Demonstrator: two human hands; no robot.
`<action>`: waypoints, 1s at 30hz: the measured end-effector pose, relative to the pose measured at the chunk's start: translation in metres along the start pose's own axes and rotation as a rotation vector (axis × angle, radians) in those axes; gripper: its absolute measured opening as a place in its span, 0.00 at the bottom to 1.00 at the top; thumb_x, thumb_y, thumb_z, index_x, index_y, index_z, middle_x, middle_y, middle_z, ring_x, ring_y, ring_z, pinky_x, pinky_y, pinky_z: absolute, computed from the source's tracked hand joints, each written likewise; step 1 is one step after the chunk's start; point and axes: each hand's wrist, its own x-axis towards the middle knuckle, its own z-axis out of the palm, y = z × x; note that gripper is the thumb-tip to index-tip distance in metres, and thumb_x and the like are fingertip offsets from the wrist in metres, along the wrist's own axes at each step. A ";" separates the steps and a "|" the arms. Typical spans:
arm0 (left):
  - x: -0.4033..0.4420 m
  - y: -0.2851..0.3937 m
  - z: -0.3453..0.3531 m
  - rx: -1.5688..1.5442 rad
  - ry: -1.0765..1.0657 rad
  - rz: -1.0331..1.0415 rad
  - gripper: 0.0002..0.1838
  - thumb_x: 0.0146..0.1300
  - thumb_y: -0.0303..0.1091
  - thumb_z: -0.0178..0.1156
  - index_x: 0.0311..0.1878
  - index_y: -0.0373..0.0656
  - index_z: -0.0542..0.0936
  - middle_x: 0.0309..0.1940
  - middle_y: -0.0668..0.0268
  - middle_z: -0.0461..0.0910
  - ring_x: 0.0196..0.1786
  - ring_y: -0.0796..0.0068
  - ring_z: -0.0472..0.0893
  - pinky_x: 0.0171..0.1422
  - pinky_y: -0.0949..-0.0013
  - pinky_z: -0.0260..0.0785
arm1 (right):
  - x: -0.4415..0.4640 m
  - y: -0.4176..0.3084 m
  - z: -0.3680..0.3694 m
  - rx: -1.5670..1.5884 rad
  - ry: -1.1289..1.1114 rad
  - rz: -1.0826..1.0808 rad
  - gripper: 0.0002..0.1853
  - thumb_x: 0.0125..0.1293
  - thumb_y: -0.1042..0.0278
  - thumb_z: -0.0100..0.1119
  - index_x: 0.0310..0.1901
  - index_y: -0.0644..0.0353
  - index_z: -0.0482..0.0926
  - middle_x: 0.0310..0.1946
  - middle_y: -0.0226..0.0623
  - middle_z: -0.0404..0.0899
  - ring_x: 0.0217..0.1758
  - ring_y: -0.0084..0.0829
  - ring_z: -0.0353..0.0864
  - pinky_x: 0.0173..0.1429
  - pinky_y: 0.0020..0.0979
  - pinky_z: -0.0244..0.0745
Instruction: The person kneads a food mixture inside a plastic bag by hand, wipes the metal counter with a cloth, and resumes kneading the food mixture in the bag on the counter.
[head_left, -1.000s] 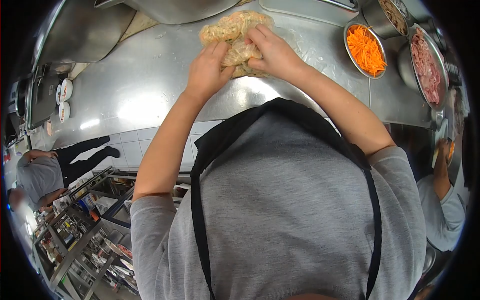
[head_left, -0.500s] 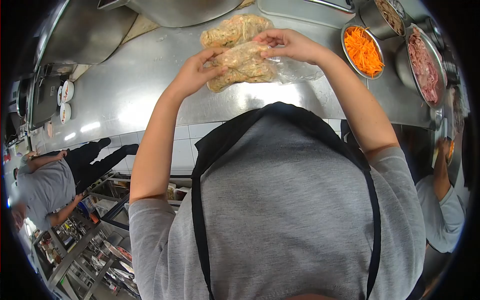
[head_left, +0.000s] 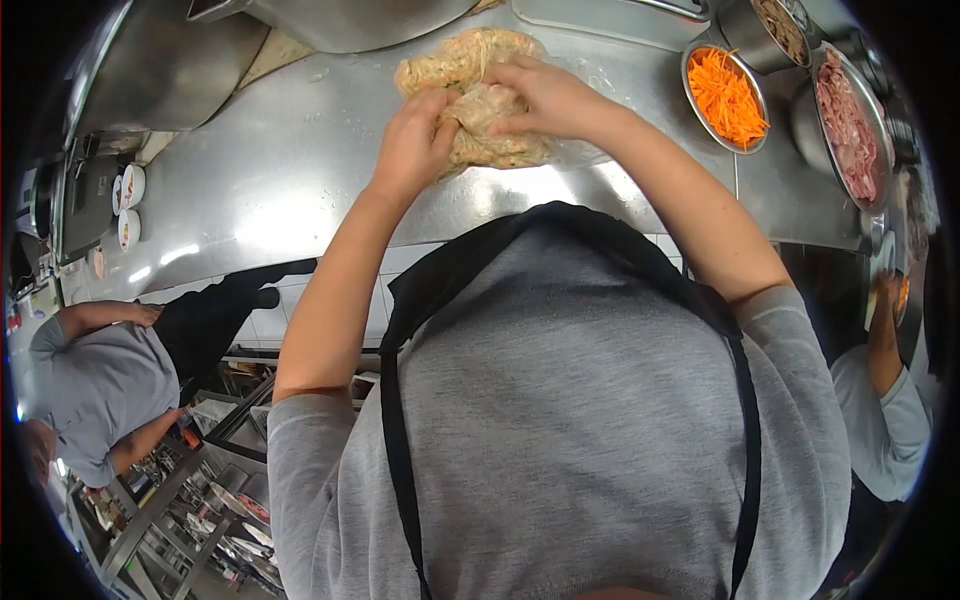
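Observation:
On the steel counter (head_left: 240, 180) lies a clear plastic bag (head_left: 500, 148) filled with a pale food mix flecked with orange and green. My left hand (head_left: 415, 135) grips the bag's left side with curled fingers. From the right, my right hand (head_left: 545, 98) holds the bag's plastic near its top. Just beyond it rests a second filled bag (head_left: 470, 55) of the same mix, touching or nearly touching the first. My fingers hide part of the nearer bag.
To the right stand a bowl of shredded carrot (head_left: 725, 97), a bowl of raw sliced meat (head_left: 846, 130) and a metal pot (head_left: 765, 35). Small white bowls (head_left: 130, 185) sit at far left. One co-worker (head_left: 110, 360) stands at left, another (head_left: 880, 420) at right.
My left hand has turned inward and closed more on the bag. My right hand has shifted slightly left, and the loose plastic at right is gathered in. The left co-worker has come closer.

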 end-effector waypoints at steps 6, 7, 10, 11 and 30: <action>-0.001 -0.002 -0.010 -0.193 -0.154 -0.072 0.18 0.52 0.31 0.61 0.48 0.39 0.75 0.44 0.57 0.74 0.49 0.55 0.74 0.51 0.58 0.66 | 0.002 0.003 0.002 0.085 -0.006 -0.065 0.27 0.48 0.63 0.68 0.51 0.57 0.70 0.43 0.43 0.69 0.48 0.44 0.73 0.51 0.37 0.71; -0.002 0.000 -0.012 -0.216 -0.180 -0.004 0.20 0.52 0.34 0.62 0.49 0.39 0.75 0.46 0.58 0.74 0.50 0.55 0.73 0.52 0.58 0.66 | 0.000 0.002 0.002 0.084 -0.008 -0.065 0.27 0.48 0.63 0.68 0.51 0.57 0.70 0.43 0.43 0.69 0.48 0.44 0.73 0.51 0.37 0.71; -0.001 0.013 -0.006 0.022 -0.154 0.007 0.24 0.51 0.39 0.64 0.51 0.39 0.74 0.48 0.59 0.73 0.52 0.54 0.71 0.54 0.58 0.65 | -0.003 0.000 0.004 0.149 -0.007 -0.113 0.27 0.49 0.66 0.67 0.52 0.56 0.69 0.44 0.43 0.69 0.48 0.44 0.73 0.52 0.38 0.71; -0.001 0.012 -0.002 0.024 -0.153 0.008 0.24 0.51 0.39 0.64 0.51 0.39 0.74 0.48 0.59 0.73 0.52 0.54 0.71 0.54 0.58 0.65 | -0.004 0.002 0.006 0.135 0.013 -0.128 0.27 0.50 0.67 0.67 0.53 0.56 0.68 0.45 0.43 0.69 0.48 0.44 0.73 0.52 0.38 0.72; 0.003 0.008 -0.014 0.052 -0.214 0.096 0.19 0.54 0.36 0.63 0.48 0.43 0.74 0.43 0.58 0.75 0.48 0.55 0.74 0.54 0.59 0.64 | -0.007 0.002 0.011 0.099 0.060 -0.173 0.25 0.42 0.69 0.69 0.44 0.60 0.70 0.39 0.41 0.70 0.48 0.43 0.71 0.51 0.38 0.68</action>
